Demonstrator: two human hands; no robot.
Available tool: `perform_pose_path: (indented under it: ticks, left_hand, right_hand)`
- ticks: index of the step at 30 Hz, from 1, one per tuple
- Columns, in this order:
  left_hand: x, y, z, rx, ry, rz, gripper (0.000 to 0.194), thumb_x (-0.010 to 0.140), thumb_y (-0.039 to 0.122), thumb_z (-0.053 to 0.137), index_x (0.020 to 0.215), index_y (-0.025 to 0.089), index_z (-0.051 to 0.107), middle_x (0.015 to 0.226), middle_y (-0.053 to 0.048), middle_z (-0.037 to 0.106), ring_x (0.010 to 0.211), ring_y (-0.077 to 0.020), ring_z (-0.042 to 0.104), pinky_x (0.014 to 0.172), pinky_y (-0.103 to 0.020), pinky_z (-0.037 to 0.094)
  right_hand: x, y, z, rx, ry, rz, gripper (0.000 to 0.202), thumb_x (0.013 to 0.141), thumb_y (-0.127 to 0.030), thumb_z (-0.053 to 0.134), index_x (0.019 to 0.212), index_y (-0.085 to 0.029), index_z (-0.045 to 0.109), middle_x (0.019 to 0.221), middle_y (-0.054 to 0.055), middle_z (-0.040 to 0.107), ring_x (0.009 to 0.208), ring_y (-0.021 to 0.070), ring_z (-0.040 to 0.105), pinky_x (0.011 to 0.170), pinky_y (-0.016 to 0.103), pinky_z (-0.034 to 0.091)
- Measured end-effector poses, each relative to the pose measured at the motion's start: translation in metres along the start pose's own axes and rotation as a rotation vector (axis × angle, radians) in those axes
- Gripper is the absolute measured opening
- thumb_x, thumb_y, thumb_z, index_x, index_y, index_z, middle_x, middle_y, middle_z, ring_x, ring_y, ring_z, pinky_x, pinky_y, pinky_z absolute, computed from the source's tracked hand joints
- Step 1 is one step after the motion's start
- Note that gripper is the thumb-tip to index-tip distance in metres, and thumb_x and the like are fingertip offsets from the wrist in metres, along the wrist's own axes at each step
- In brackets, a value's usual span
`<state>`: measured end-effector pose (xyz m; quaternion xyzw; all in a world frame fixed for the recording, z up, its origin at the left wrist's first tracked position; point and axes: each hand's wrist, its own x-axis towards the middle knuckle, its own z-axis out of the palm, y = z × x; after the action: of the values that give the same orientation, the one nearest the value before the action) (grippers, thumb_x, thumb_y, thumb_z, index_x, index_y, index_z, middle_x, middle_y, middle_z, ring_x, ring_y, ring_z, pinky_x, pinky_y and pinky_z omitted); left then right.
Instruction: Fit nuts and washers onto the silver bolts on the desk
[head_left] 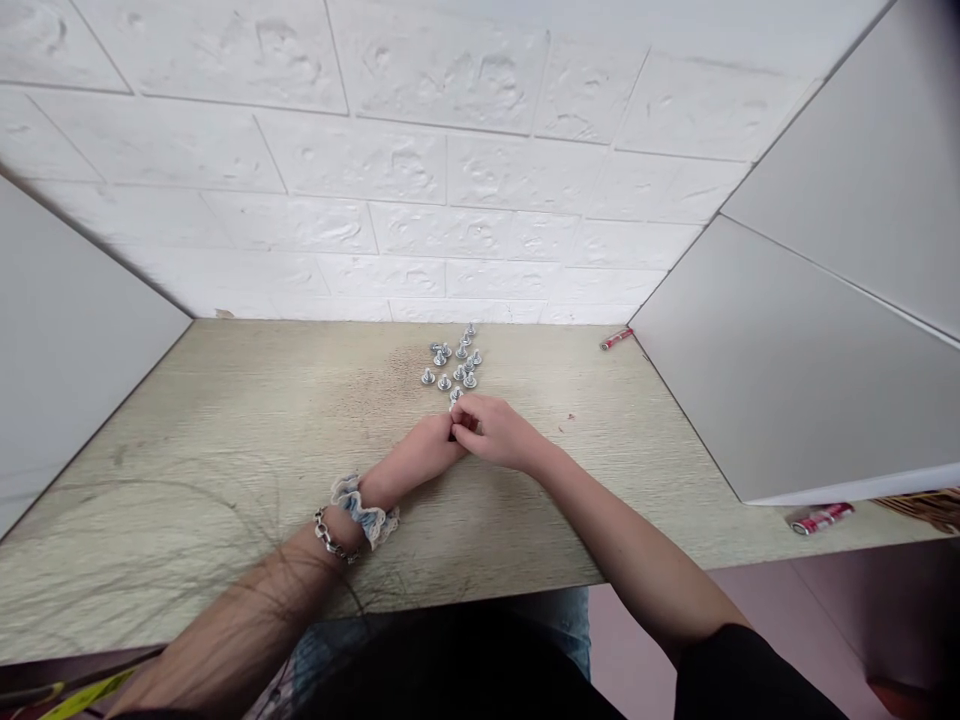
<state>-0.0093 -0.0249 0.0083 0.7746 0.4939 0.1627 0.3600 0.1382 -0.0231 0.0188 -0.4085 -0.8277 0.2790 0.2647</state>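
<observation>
My right hand (495, 430) is closed in a pinch, its fingertips meeting my left hand (431, 447) at the middle of the table. The fingers of my left hand are curled and partly covered by the right one, so what lies between the two is hidden. Just beyond the fingertips a silver screw (456, 394) with a washer stands head down. Behind it are several more such screws (469, 380) in a loose cluster, most of them upright, with one screw (427, 376) at the cluster's left edge.
The wooden table (247, 420) runs back to a white brick-patterned wall (480, 170). Grey panels (705, 370) bound it at the sides. A red battery-like cylinder (616, 339) lies at the back right, another red cylinder (823, 518) near the front right. Brown specks dot the surface left of the screws.
</observation>
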Motion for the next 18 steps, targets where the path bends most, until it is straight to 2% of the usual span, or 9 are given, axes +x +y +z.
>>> perform_pose_path:
  ticks: [7, 18]
  left_hand:
    - [-0.0003, -0.0023, 0.0023, -0.008, 0.011, 0.044, 0.022, 0.075, 0.021, 0.045, 0.086, 0.015, 0.062, 0.088, -0.006, 0.068, 0.083, -0.0207, 0.062, 0.067, -0.026, 0.044]
    - [0.0004, -0.0019, 0.0025, 0.008, 0.002, 0.037, 0.021, 0.074, 0.02, 0.045, 0.084, 0.015, 0.062, 0.088, -0.007, 0.068, 0.083, -0.0209, 0.063, 0.067, -0.027, 0.043]
  right_hand:
    - [0.0002, 0.0013, 0.0023, -0.003, 0.001, 0.005, 0.006, 0.072, -0.014, 0.047, 0.071, -0.019, 0.044, 0.07, -0.002, 0.05, 0.065, 0.0109, 0.045, 0.06, 0.024, 0.034]
    - [-0.0003, 0.0012, 0.0023, -0.016, -0.005, 0.005, 0.007, 0.072, -0.014, 0.046, 0.07, -0.019, 0.042, 0.07, -0.002, 0.048, 0.065, 0.011, 0.044, 0.06, 0.024, 0.033]
